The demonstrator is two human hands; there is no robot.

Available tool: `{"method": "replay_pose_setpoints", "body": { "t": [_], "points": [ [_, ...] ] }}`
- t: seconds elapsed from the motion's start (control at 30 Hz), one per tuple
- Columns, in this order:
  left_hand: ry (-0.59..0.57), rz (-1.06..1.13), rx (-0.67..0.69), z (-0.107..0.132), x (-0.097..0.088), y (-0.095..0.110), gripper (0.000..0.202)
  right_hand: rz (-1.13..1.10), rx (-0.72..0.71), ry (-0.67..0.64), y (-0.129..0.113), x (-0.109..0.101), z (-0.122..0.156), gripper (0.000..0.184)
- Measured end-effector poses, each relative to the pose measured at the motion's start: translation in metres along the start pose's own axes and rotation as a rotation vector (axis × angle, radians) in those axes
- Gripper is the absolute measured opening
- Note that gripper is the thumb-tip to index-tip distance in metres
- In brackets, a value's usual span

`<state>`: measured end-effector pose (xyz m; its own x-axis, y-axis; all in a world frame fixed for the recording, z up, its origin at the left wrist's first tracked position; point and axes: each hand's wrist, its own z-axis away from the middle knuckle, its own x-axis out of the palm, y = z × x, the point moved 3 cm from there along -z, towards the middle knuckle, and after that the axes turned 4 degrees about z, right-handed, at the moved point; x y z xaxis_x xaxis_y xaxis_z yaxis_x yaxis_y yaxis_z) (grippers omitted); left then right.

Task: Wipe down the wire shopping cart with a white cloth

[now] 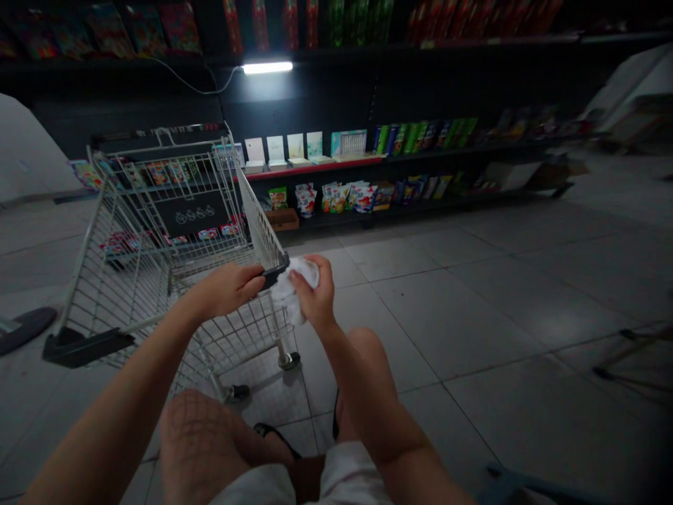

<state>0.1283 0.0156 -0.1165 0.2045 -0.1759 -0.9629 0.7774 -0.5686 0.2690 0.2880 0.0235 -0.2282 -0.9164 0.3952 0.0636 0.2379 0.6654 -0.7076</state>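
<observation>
White cloth [290,291] bunched in right hand [315,294], fingers curled over it, grip narrow. Cloth sits against black handle end [274,273] of the wire shopping cart [257,217], at the cart's right corner nearest the person. Left hand [226,291] closed round that same handle end, just beside the cloth; the two hands nearly touch.

Cart stands directly in front of the person, on grey floor tiles [446,315]. Two swivel casters [288,361] show under its near side. Black sandals [276,436] and white shorts [263,487] sit below the handle, on the person's side of the cart. A black plate [192,214] is mounted on the cart's far wall, with small marks too blurred to read.

Beyond the cart, a dark shelf unit [420,98] runs across the view. Greeting cards [278,151] stand on its red-edged shelf, with snack packets [341,196] and a wooden tray [281,219] on the shelf below. An LED tube light [267,67] is fixed above them. To the cart's left lies a dark round base [26,330]; well right of the cart, thin metal legs [625,358] stand on the floor.
</observation>
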Motion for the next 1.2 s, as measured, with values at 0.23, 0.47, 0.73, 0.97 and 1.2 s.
{"method": "replay_pose_setpoints", "body": {
  "t": [0.23,0.47,0.73,0.97,1.2],
  "points": [
    [-0.002,0.007,0.008,-0.008,0.000,0.002,0.031,-0.270,0.217,-0.103,0.028,0.043,-0.091,0.047],
    [-0.010,0.008,0.003,-0.005,-0.002,0.003,0.033,-0.233,0.072,-0.169,0.008,0.036,-0.060,0.056],
    [-0.022,-0.027,-0.012,-0.001,0.000,0.001,0.036,-0.371,0.393,0.094,0.046,0.055,-0.025,0.045],
    [-0.027,-0.141,-0.046,-0.002,0.000,0.002,0.035,-0.055,0.450,0.094,0.075,0.047,0.016,0.036],
    [-0.023,-0.173,-0.053,-0.001,0.000,0.003,0.037,-0.216,0.327,0.111,0.040,0.038,-0.006,0.038]
  ]
}}
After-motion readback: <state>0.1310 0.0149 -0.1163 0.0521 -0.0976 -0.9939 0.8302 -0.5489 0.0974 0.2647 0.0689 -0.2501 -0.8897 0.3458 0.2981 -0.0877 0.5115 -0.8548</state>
